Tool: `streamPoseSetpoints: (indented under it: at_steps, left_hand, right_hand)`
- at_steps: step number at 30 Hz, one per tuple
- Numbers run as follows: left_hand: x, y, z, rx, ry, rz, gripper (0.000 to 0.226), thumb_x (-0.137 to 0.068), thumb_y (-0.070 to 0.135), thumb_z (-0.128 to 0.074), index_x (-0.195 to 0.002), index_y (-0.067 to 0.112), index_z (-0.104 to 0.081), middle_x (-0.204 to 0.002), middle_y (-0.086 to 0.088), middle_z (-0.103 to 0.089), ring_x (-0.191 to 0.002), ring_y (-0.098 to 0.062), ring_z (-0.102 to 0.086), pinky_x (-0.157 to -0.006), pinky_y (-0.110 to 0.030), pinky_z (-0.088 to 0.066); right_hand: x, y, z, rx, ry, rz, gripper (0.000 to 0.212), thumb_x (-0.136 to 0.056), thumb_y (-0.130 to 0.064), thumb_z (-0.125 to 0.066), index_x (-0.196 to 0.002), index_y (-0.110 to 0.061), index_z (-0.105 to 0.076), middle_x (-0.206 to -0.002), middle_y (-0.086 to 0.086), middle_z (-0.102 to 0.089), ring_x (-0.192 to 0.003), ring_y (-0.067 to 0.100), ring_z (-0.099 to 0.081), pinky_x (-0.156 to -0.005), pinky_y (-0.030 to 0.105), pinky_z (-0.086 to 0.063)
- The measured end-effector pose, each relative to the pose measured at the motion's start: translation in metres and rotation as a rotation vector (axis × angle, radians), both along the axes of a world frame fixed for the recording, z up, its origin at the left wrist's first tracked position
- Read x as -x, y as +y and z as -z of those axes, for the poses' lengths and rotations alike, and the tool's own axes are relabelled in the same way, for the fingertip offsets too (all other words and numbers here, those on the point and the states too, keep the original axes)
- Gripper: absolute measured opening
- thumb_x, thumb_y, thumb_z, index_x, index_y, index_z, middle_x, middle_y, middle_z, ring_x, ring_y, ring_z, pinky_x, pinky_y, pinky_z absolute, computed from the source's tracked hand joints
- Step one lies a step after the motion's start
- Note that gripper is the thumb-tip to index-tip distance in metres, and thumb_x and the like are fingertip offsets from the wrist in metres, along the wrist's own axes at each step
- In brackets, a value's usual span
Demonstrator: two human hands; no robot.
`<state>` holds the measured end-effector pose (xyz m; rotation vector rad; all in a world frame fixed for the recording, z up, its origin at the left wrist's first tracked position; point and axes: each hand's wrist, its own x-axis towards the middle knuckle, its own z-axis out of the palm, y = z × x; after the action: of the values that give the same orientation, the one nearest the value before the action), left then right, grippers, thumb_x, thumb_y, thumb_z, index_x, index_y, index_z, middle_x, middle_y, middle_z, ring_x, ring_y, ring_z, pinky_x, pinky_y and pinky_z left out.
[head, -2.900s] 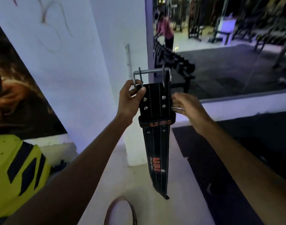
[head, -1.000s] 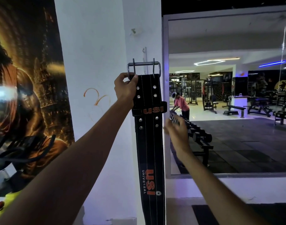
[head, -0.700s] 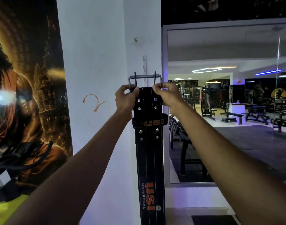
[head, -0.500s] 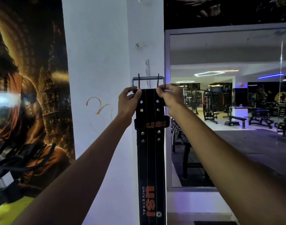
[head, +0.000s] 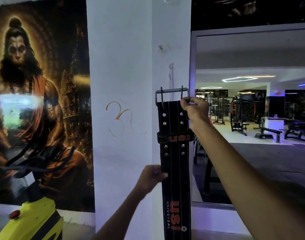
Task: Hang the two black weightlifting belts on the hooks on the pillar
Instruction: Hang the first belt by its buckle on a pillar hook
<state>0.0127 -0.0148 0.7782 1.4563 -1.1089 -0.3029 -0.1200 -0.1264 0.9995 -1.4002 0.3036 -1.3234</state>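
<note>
A black weightlifting belt (head: 176,179) with orange USI lettering hangs straight down in front of the white pillar (head: 120,66). Its steel double-prong buckle (head: 172,96) is at the top. My right hand (head: 195,110) pinches the buckle's right corner and the belt's top edge. My left hand (head: 152,175) grips the belt's left edge lower down. A narrow strip of hooks (head: 171,75) runs down the pillar's right face, just above the buckle. The second belt is out of sight.
A large poster (head: 39,101) covers the wall left of the pillar. A yellow exercise bike with black handlebars (head: 35,160) stands at the lower left. Right of the pillar, a wall mirror (head: 252,118) shows gym machines and benches.
My left hand has let go of the buckle's left corner and dropped down to grip the belt's left edge. My right hand still holds the buckle near the hooks.
</note>
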Motion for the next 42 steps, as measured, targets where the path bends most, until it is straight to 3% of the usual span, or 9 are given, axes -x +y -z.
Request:
streamPoseSetpoints:
  at_steps: [4, 9, 15, 18, 24, 28, 30, 37, 42]
  left_hand:
    - [0.000, 0.000, 0.050, -0.208, -0.085, 0.026, 0.023, -0.074, 0.026, -0.080, -0.081, 0.005, -0.074, -0.079, 0.001, -0.070, -0.077, -0.012, -0.064, -0.079, -0.033, -0.053]
    - [0.016, -0.003, 0.019, 0.021, 0.117, 0.043, 0.013, -0.088, 0.006, -0.076, -0.098, 0.014, -0.078, -0.088, 0.006, -0.080, -0.084, -0.008, -0.075, -0.078, -0.022, -0.058]
    - [0.025, -0.009, 0.014, 0.043, 0.080, 0.030, 0.026, -0.088, -0.002, -0.073, -0.087, 0.024, -0.079, -0.084, 0.008, -0.080, -0.081, -0.007, -0.075, -0.077, -0.021, -0.057]
    - [0.026, -0.008, 0.045, -0.103, 0.005, 0.046, 0.027, -0.080, 0.008, -0.079, -0.071, 0.033, -0.075, -0.073, 0.015, -0.075, -0.074, -0.003, -0.069, -0.075, -0.027, -0.055]
    - [0.029, -0.006, 0.008, 0.066, 0.285, 0.066, 0.032, -0.087, 0.038, -0.075, -0.112, 0.019, -0.069, -0.100, 0.005, -0.079, -0.089, -0.009, -0.073, -0.079, -0.024, -0.059]
    - [0.033, -0.006, -0.079, 0.337, 0.361, -0.016, 0.040, -0.098, 0.047, -0.054, -0.126, 0.018, -0.062, -0.120, -0.003, -0.074, -0.103, -0.010, -0.074, -0.087, -0.023, -0.057]
    - [0.036, -0.004, -0.112, 0.437, 0.326, -0.029, 0.032, -0.099, 0.033, -0.063, -0.125, 0.015, -0.057, -0.118, -0.007, -0.074, -0.100, -0.012, -0.074, -0.089, -0.027, -0.059]
    - [0.032, -0.018, -0.138, 0.487, -0.019, -0.219, 0.020, -0.090, -0.003, -0.065, -0.103, 0.010, -0.060, -0.104, -0.013, -0.073, -0.092, -0.025, -0.071, -0.089, -0.051, -0.061]
    - [0.031, -0.024, -0.135, 0.467, 0.010, -0.208, 0.034, -0.090, -0.005, -0.067, -0.116, 0.016, -0.072, -0.110, -0.010, -0.076, -0.108, -0.034, -0.073, -0.092, -0.042, -0.063]
  right_hand:
    - [0.007, 0.002, 0.009, -0.043, 0.011, -0.013, 0.019, -0.088, -0.003, -0.070, -0.107, -0.003, -0.071, -0.090, 0.010, -0.071, -0.052, 0.001, -0.052, -0.075, 0.036, -0.058]
    - [0.012, -0.002, 0.011, -0.052, -0.008, -0.011, 0.019, -0.086, -0.005, -0.072, -0.106, -0.004, -0.072, -0.073, -0.004, -0.063, -0.054, 0.001, -0.053, -0.035, 0.010, -0.044]
    - [0.019, -0.002, 0.009, -0.037, -0.029, -0.026, 0.017, -0.085, -0.003, -0.073, -0.101, -0.005, -0.072, -0.070, -0.003, -0.063, -0.039, -0.006, -0.055, -0.035, 0.008, -0.043]
    - [0.021, -0.005, 0.015, -0.024, -0.012, 0.014, 0.020, -0.083, -0.003, -0.075, -0.103, -0.004, -0.074, -0.073, -0.003, -0.065, -0.060, 0.002, -0.059, -0.048, 0.007, -0.046]
    - [0.023, -0.013, 0.036, -0.074, 0.026, 0.043, 0.022, -0.083, -0.002, -0.075, -0.104, -0.004, -0.071, -0.088, 0.005, -0.068, -0.083, 0.019, -0.064, -0.078, 0.027, -0.056]
    - [0.030, -0.008, 0.043, -0.101, 0.006, 0.020, 0.030, -0.089, -0.002, -0.069, -0.108, -0.008, -0.046, -0.075, -0.006, -0.047, -0.059, 0.010, -0.048, -0.033, 0.005, -0.037]
    - [0.029, -0.009, 0.048, -0.067, 0.015, 0.042, 0.029, -0.089, -0.003, -0.069, -0.102, -0.010, -0.045, -0.072, -0.005, -0.045, -0.061, 0.015, -0.046, -0.029, 0.006, -0.031]
    - [0.023, -0.015, 0.060, 0.090, 0.040, 0.049, 0.025, -0.083, 0.003, -0.073, -0.073, -0.011, -0.055, -0.074, 0.008, -0.061, -0.080, 0.020, -0.060, -0.064, 0.014, -0.049]
    - [0.025, -0.030, 0.066, 0.232, 0.114, 0.021, 0.028, -0.085, 0.002, -0.071, -0.108, -0.016, -0.073, -0.094, -0.011, -0.068, -0.088, -0.002, -0.062, -0.091, 0.029, -0.052]
